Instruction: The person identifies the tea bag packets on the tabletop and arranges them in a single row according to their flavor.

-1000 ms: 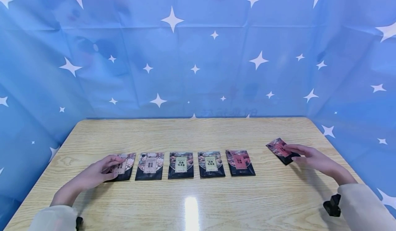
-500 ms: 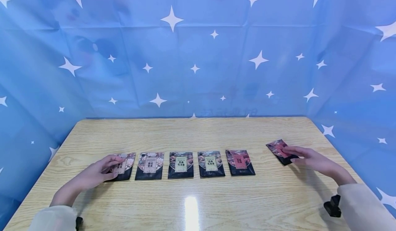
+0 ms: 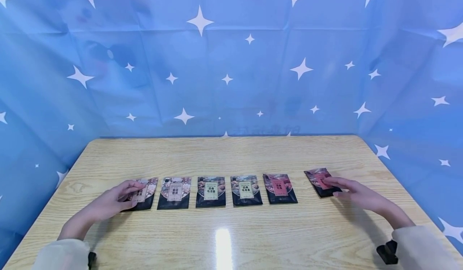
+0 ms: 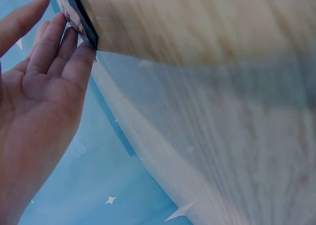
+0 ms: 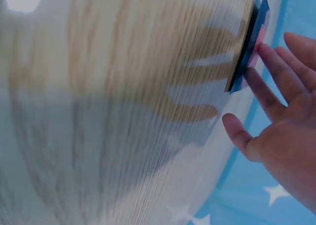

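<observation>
In the head view, several flat tea sachets lie in a row on the table. At the left end my left hand [image 3: 112, 201] rests its fingers on a pale-pink-labelled sachet [image 3: 147, 197], partly covering it. The left wrist view shows those fingers fairly straight, touching the sachet [image 4: 79, 18]. At the right end my right hand [image 3: 361, 197] touches a red-labelled sachet [image 3: 318, 178], which lies slightly turned. In the right wrist view straight fingertips press on the face of this sachet [image 5: 256, 47], with the thumb apart from it.
Between the hands lie another pink-labelled sachet [image 3: 175, 193], two green-labelled sachets, one at the left [image 3: 211, 192] and one at the right [image 3: 246, 190], and a red-labelled sachet [image 3: 280, 188]. Behind the wooden table [image 3: 224, 153] hangs a blue star-patterned cloth [image 3: 224, 53].
My right hand has slid the right-end red sachet left and towards me, and it has turned straighter. The left hand and the other sachets have stayed put.
</observation>
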Tool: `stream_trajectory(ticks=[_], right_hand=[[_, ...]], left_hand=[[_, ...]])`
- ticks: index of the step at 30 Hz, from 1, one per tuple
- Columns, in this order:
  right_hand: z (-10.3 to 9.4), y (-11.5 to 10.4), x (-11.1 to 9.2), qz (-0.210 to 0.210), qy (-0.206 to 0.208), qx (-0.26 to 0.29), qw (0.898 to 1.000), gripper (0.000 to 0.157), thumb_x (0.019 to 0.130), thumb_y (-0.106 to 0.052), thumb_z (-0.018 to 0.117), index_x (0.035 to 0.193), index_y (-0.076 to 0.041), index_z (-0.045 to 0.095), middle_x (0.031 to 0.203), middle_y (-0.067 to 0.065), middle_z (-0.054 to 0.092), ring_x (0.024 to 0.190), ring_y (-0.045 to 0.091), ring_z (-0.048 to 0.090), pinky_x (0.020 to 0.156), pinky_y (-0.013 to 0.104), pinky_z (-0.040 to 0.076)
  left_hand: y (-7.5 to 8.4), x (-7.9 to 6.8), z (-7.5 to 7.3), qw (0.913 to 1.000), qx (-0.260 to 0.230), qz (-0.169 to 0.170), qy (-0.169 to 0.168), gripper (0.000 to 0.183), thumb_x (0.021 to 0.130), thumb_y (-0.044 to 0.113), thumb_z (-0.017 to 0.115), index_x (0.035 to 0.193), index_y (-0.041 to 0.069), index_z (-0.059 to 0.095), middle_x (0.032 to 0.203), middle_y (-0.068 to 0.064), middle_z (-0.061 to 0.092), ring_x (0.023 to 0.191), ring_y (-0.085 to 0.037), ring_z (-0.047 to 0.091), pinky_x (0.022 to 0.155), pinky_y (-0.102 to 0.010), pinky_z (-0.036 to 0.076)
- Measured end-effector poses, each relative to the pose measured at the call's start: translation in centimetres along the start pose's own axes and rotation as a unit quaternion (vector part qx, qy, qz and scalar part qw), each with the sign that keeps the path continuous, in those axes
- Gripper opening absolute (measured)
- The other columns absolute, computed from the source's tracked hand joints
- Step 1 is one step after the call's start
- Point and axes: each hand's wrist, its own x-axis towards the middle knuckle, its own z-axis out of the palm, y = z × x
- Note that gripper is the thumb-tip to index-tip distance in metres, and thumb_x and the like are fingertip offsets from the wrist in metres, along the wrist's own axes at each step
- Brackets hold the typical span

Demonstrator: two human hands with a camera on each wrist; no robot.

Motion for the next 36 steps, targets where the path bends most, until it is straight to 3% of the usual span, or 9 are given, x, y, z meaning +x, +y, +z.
stream_trajectory(ticks=[3, 5, 8, 11, 16, 24, 26, 36], right_hand=[[0.6, -0.7, 0.2, 0.004, -0.002, -0.009, 1.000, 0.052, 0.096, -0.018, 0.048, 0.136, 0.010, 0.031, 0.134, 0.035, 0.032, 0.117, -0.011, 0.029, 0.082, 0.017, 0.041], [1.0, -1.2, 0.4, 0.009, -0.001, -0.017, 1.000, 0.052, 0.096, -0.019, 0.048, 0.136, 0.009, 0.032, 0.134, 0.034, 0.033, 0.125, 0.009, 0.034, 0.082, 0.019, 0.041], [1.6, -1.8, 0.6, 0.021, 0.004, -0.026, 0.999, 0.051, 0.096, -0.019, 0.048, 0.137, 0.007, 0.033, 0.135, 0.031, 0.035, 0.124, 0.042, 0.030, 0.083, 0.021, 0.042], [2.2, -2.2, 0.8, 0.019, 0.008, -0.027, 0.999, 0.049, 0.096, -0.017, 0.047, 0.137, 0.007, 0.033, 0.135, 0.031, 0.036, 0.122, 0.051, 0.027, 0.084, 0.030, 0.044], [2.8, -2.9, 0.9, 0.011, 0.013, -0.021, 1.000, 0.049, 0.095, -0.015, 0.048, 0.136, 0.007, 0.034, 0.135, 0.032, 0.034, 0.123, 0.051, 0.026, 0.087, 0.052, 0.040], [3.3, -3.4, 1.2, 0.007, 0.015, -0.031, 0.999, 0.048, 0.096, -0.015, 0.047, 0.136, 0.007, 0.034, 0.135, 0.031, 0.036, 0.122, 0.050, 0.028, 0.088, 0.049, 0.041], [3.4, -3.5, 1.3, 0.005, 0.020, -0.036, 0.999, 0.047, 0.096, -0.015, 0.048, 0.136, 0.007, 0.035, 0.135, 0.031, 0.036, 0.122, 0.051, 0.029, 0.086, 0.056, 0.039], [3.5, -3.6, 1.4, 0.016, 0.016, -0.019, 1.000, 0.047, 0.095, -0.012, 0.048, 0.136, 0.008, 0.034, 0.135, 0.033, 0.034, 0.123, 0.053, 0.026, 0.088, 0.061, 0.034]], left_hand=[[0.0, 0.0, 0.0, 1.0000, 0.005, 0.002, 0.002, 0.040, 0.089, 0.006, 0.057, 0.126, -0.004, 0.042, 0.134, -0.032, 0.035, 0.120, -0.048, 0.036, 0.088, -0.054, 0.039], [0.0, 0.0, 0.0, 1.0000, 0.006, 0.002, 0.001, 0.041, 0.089, 0.006, 0.057, 0.126, -0.004, 0.042, 0.134, -0.032, 0.036, 0.121, -0.048, 0.036, 0.088, -0.055, 0.038], [-0.1, 0.0, 0.0, 1.0000, 0.005, 0.002, -0.001, 0.040, 0.090, 0.006, 0.057, 0.126, -0.004, 0.042, 0.133, -0.031, 0.037, 0.121, -0.047, 0.035, 0.089, -0.055, 0.038], [-0.1, 0.0, -0.1, 1.0000, 0.005, 0.002, -0.002, 0.041, 0.090, 0.006, 0.056, 0.126, -0.004, 0.042, 0.133, -0.031, 0.037, 0.121, -0.047, 0.035, 0.089, -0.055, 0.038], [-0.2, 0.1, -0.1, 1.0000, 0.007, 0.002, -0.003, 0.041, 0.090, 0.006, 0.056, 0.126, -0.004, 0.042, 0.133, -0.031, 0.038, 0.121, -0.047, 0.035, 0.089, -0.055, 0.038], [-0.2, 0.0, -0.1, 1.0000, 0.007, 0.004, -0.004, 0.041, 0.090, 0.006, 0.056, 0.127, -0.004, 0.041, 0.134, -0.031, 0.037, 0.121, -0.047, 0.035, 0.088, -0.052, 0.040], [-0.2, 0.0, -0.1, 1.0000, 0.007, 0.003, -0.005, 0.041, 0.090, 0.006, 0.056, 0.127, -0.004, 0.041, 0.134, -0.030, 0.037, 0.122, -0.047, 0.034, 0.088, -0.053, 0.039], [0.3, 0.1, -0.1, 0.9998, 0.014, -0.012, -0.001, 0.036, 0.092, 0.008, 0.054, 0.125, -0.002, 0.043, 0.132, -0.029, 0.040, 0.121, -0.047, 0.036, 0.087, -0.052, 0.041]])
